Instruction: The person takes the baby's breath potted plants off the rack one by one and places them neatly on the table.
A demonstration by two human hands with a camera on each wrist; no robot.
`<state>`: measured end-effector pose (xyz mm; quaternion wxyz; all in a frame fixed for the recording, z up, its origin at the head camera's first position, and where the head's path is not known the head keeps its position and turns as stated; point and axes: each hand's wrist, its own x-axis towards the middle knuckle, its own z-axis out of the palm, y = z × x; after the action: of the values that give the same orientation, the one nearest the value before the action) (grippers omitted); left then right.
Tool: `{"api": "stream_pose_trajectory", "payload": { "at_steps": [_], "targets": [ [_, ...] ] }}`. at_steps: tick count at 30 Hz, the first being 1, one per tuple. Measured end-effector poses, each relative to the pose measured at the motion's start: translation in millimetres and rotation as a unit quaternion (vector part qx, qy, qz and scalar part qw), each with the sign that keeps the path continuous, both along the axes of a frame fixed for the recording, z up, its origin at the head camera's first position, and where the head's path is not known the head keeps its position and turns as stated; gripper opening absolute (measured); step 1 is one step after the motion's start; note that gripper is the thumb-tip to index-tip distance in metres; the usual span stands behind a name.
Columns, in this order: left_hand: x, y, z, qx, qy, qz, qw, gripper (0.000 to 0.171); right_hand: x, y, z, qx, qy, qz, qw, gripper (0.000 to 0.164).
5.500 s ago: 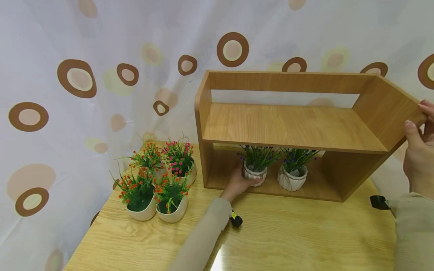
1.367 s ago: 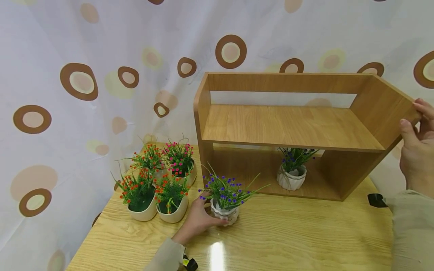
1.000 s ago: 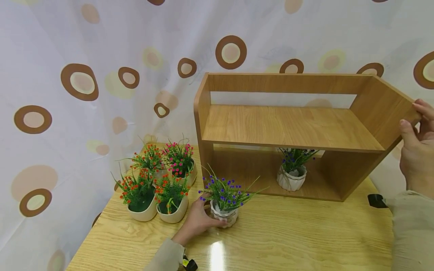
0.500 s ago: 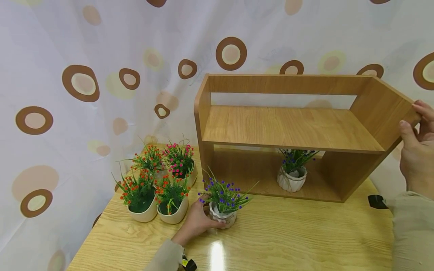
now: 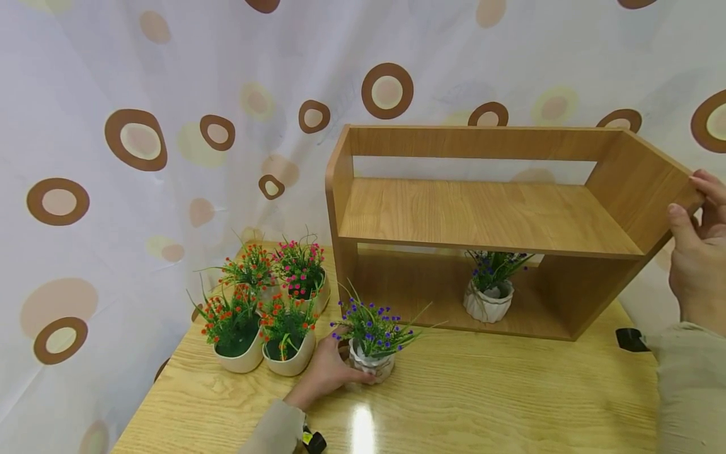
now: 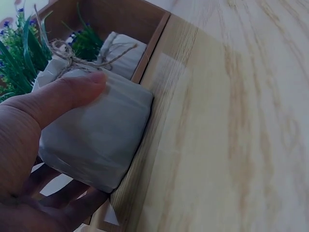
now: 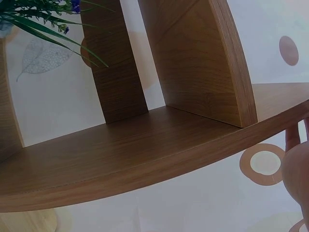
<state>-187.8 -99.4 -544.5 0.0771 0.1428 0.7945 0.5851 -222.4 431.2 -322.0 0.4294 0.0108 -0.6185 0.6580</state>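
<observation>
My left hand (image 5: 331, 371) holds a potted plant with small purple-blue flowers (image 5: 371, 334), its thumb across the front of the white pot (image 6: 104, 130) and its other fingers on the far side. Twine is tied round that pot. It stands on the tabletop just in front of the wooden shelf's (image 5: 488, 214) left part. A matching potted plant (image 5: 489, 301) sits on the lower board, right of centre. At the upper right, my right hand (image 5: 703, 252) grips the front edge of the shelf's right side panel, thumb on the near side. In the right wrist view only part of this hand (image 7: 297, 169) shows.
Left of the shelf stand several cream pots: three with orange-red flowers (image 5: 286, 340) and one with pink flowers (image 5: 299, 268). The wooden table (image 5: 482, 397) ends at a slanting left edge. A patterned curtain (image 5: 187, 63) hangs behind.
Since the oldest frame, my left hand has brought the left purple-flowered plant out of the lower shelf, forward and left onto the table. Lately it shifts only slightly left. My right hand keeps its grip.
</observation>
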Motion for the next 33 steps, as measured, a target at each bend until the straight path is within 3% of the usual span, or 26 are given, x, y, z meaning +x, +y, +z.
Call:
{"api": "stream_pose_trajectory", "payload": {
  "at_steps": [13,26,33],
  "targets": [
    [-3.0,-4.5,3.6,-0.018,-0.008,-0.009,0.9998,0.1,-1.5,2.7,-2.1,-0.024,0.006,0.023,0.999,0.047],
    [-3.0,-5.1,4.9,-0.068,0.012,0.01,0.9975,0.109,-1.0,3.7,-1.8,-0.011,0.007,0.023,1.0,0.047],
    [-2.5,-4.8,4.9,-0.05,0.013,-0.003,0.9986,0.104,0.1,2.1,-0.9,-0.005,0.01,0.024,1.0,0.047]
  ]
}}
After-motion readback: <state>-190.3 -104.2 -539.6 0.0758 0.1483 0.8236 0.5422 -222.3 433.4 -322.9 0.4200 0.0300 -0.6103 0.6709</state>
